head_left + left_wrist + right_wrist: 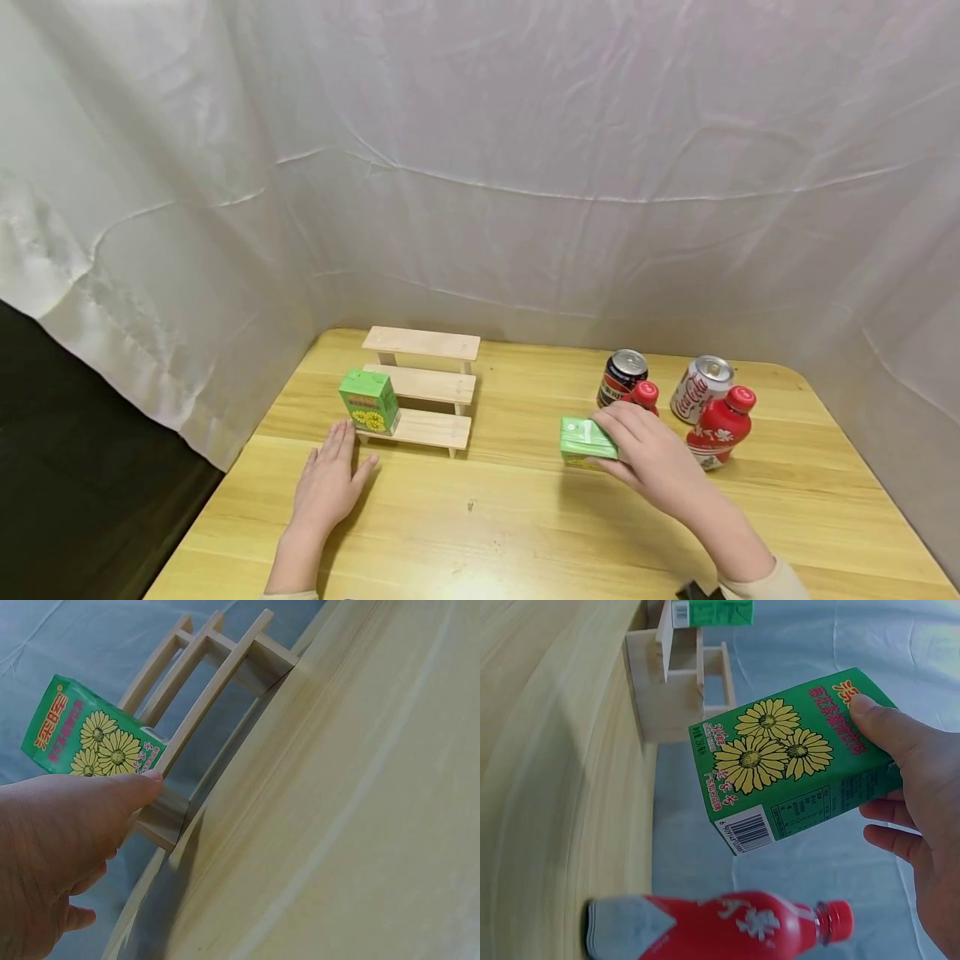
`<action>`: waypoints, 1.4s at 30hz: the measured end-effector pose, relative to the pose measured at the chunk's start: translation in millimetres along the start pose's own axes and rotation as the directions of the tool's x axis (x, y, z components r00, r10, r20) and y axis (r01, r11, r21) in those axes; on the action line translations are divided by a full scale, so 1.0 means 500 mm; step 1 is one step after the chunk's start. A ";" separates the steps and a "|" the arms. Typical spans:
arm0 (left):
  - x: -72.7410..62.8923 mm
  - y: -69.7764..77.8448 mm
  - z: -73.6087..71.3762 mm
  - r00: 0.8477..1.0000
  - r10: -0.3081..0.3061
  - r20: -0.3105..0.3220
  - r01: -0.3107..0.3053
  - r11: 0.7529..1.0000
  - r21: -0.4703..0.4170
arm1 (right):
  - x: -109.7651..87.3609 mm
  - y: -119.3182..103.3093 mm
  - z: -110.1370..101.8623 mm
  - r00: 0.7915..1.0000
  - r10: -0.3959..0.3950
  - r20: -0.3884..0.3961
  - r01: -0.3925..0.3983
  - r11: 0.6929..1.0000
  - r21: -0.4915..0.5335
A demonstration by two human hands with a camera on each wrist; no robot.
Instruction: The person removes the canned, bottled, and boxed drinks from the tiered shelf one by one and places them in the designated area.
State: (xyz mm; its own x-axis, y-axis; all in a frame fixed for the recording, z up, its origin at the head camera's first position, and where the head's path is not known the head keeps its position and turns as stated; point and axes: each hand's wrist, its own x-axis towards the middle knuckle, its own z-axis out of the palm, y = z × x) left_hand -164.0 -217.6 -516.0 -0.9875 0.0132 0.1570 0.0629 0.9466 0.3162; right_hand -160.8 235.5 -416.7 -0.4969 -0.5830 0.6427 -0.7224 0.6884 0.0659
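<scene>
My right hand [651, 454] holds a green drink carton [787, 754] with yellow flowers on its front, thumb on one broad face and fingers behind. In the right wrist view this carton is raised off the table and tilted. A second green carton [370, 402] of the same kind stands upright at the left end of the lowest step of a three-tier wooden shelf [431, 429]. My left hand [327, 483] lies at the shelf's front left corner, fingers extended, fingertips close below that carton.
Right of the held carton stand a dark can [609, 390], a silver Coca-Cola can [701, 390] and a red bottle [723, 427]. Another red bottle [645, 393] is partly hidden behind my right hand. Pale curtains [525, 250] surround the wooden table [465, 542].
</scene>
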 end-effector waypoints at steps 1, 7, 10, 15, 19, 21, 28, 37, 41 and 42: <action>0.000 0.000 0.000 1.000 -0.001 0.000 0.001 1.000 -0.001 | -0.005 0.001 -0.004 1.000 0.009 0.007 -0.009 1.000 -0.004; -0.002 -0.001 0.004 1.000 -0.005 -0.001 0.005 1.000 -0.001 | -0.038 0.008 -0.022 0.999 0.047 0.022 -0.047 0.999 -0.017; -0.002 -0.001 0.006 1.000 0.000 -0.004 0.000 1.000 0.001 | -0.053 0.011 -0.031 0.999 0.036 -0.003 -0.036 0.999 -0.026; -0.001 0.000 0.006 1.000 0.003 -0.002 -0.003 1.000 -0.004 | -0.074 0.018 -0.047 0.999 0.025 -0.028 -0.027 0.998 -0.065; -0.001 -0.001 0.005 1.000 0.001 0.000 -0.001 1.000 -0.005 | -0.091 0.025 -0.057 0.999 0.019 -0.047 -0.022 0.996 -0.081; -0.001 -0.002 0.004 1.000 0.001 0.002 -0.001 1.000 -0.005 | -0.100 0.030 -0.061 0.998 0.017 -0.054 -0.022 0.996 -0.087; 0.000 -0.003 0.003 1.000 -0.001 0.002 0.001 1.000 -0.010 | -0.135 0.053 -0.074 0.998 0.026 -0.063 -0.034 0.992 -0.119; 0.001 -0.002 0.004 1.000 0.003 -0.008 -0.003 1.000 -0.004 | -0.180 0.078 -0.095 0.979 0.205 0.008 -0.204 0.977 -0.067; -0.001 -0.001 0.003 1.000 0.000 0.002 0.000 1.000 -0.002 | -0.195 0.087 -0.102 0.970 0.244 0.008 -0.243 0.969 -0.047; -0.001 0.000 0.003 1.000 -0.002 0.006 0.002 1.000 -0.003 | -0.199 0.090 -0.104 0.968 0.251 0.006 -0.251 0.967 -0.044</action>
State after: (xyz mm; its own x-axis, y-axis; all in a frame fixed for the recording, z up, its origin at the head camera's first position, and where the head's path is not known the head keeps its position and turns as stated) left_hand -163.6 -217.2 -517.4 -0.9885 0.0128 0.1509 0.0611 0.9455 0.3197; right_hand -118.9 346.6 -437.9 -0.6655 -0.3942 0.6338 -0.5526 0.8310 -0.0634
